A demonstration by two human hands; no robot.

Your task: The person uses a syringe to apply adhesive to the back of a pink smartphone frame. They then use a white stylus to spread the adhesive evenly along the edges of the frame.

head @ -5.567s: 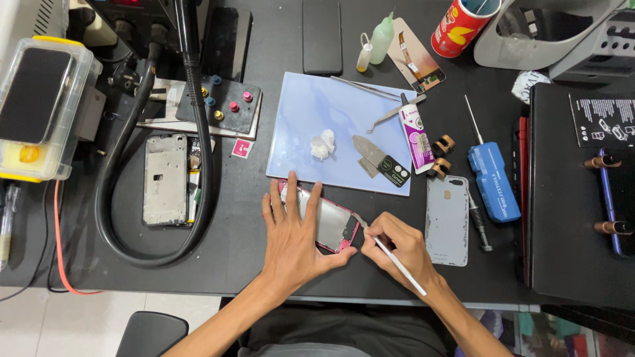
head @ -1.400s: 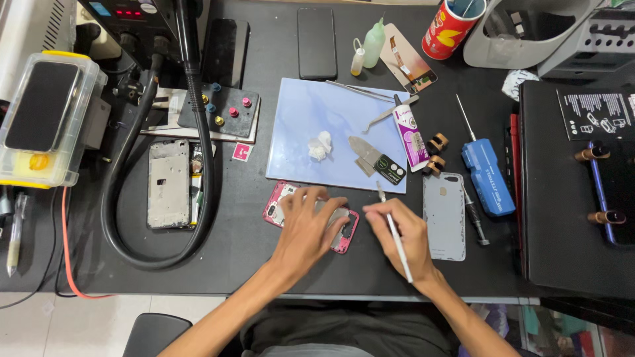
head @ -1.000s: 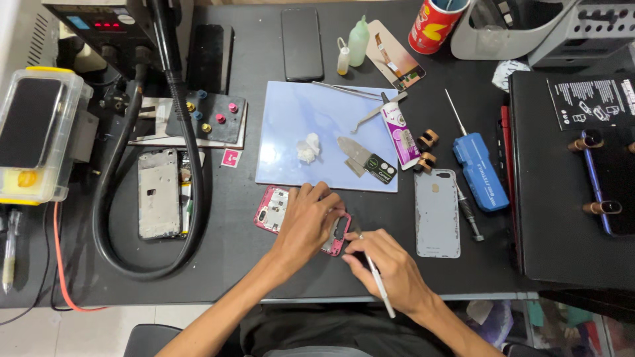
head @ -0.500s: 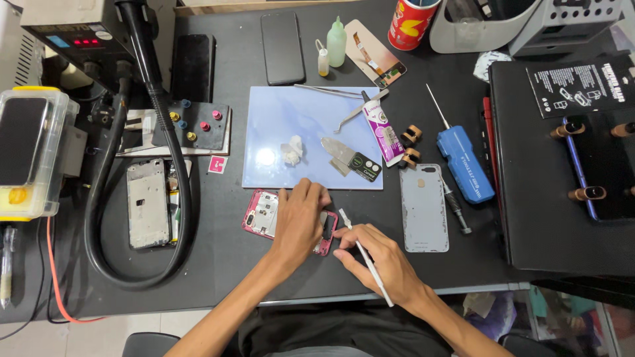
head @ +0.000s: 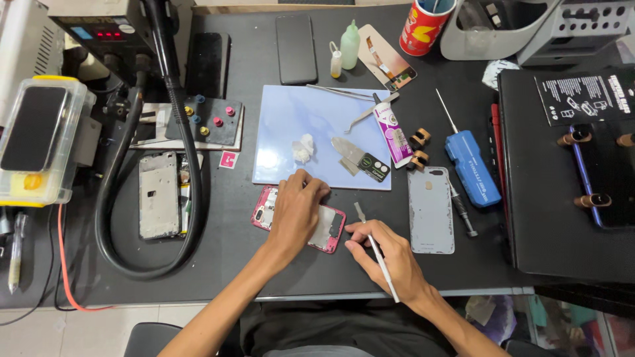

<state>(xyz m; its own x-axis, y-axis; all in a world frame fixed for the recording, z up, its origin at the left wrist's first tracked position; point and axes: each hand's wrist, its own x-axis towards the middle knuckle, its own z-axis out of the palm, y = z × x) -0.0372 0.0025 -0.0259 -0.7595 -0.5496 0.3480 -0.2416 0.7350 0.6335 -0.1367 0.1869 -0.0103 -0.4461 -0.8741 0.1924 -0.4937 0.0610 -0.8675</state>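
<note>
Left hand is lying flat, palm down and fingers spread, pinning the red-framed opened phone to the black mat just below centre frame. Right hand is pinching a thin white pry tool like a pen, its metal tip hovering just right of the phone's edge. Should that tip be jabbing inward, it is likely risking the exposed internals. The phone's long axis is running from mid-left down toward lower right, camera end pointing left.
</note>
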